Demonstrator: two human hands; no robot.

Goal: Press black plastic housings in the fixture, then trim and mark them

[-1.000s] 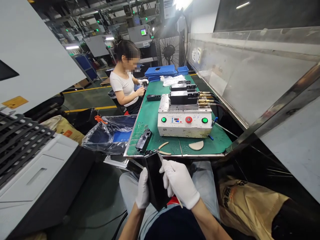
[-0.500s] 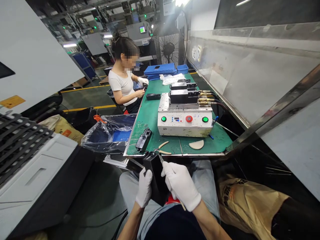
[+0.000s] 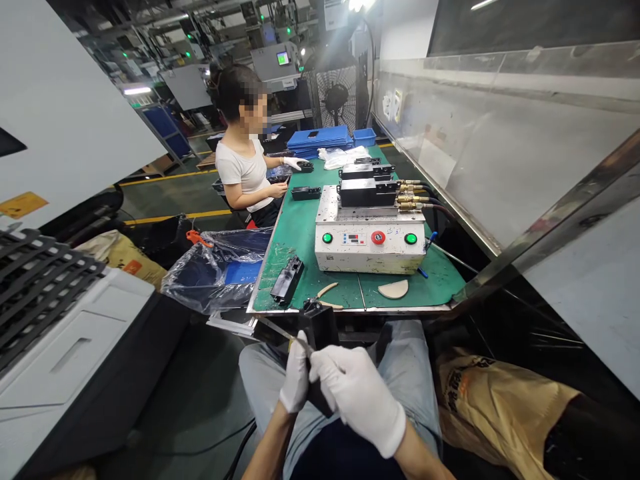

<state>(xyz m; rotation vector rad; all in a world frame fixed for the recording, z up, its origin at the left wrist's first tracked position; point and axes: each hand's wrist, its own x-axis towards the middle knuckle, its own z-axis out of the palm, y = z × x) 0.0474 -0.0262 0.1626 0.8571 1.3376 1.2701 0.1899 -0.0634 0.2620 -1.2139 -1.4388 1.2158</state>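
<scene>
Over my lap I hold a black plastic part [image 3: 319, 327] upright. My left hand [image 3: 295, 375], in a white glove, is closed round its lower left side. My right hand [image 3: 357, 395], also gloved, is closed over the part's lower right side and grips a thin blade-like tool [image 3: 301, 342] whose tip points left against the part's edge. The rest of the tool is hidden in my fist. Both hands sit just in front of the green table [image 3: 300, 230] edge.
On the table stand a white machine [image 3: 369, 243] with green and red buttons, another black part [image 3: 287, 281], cutters [image 3: 325, 298] and a beige pad [image 3: 393, 289]. A co-worker [image 3: 246, 160] sits at the far left side. A plastic-lined bin [image 3: 220, 267] stands left; a brown sack [image 3: 495, 413] lies right.
My right hand has moved left and down across the black part, bringing the tool tip to its left edge. The part has turned more upright. The co-worker has reached out over the table.
</scene>
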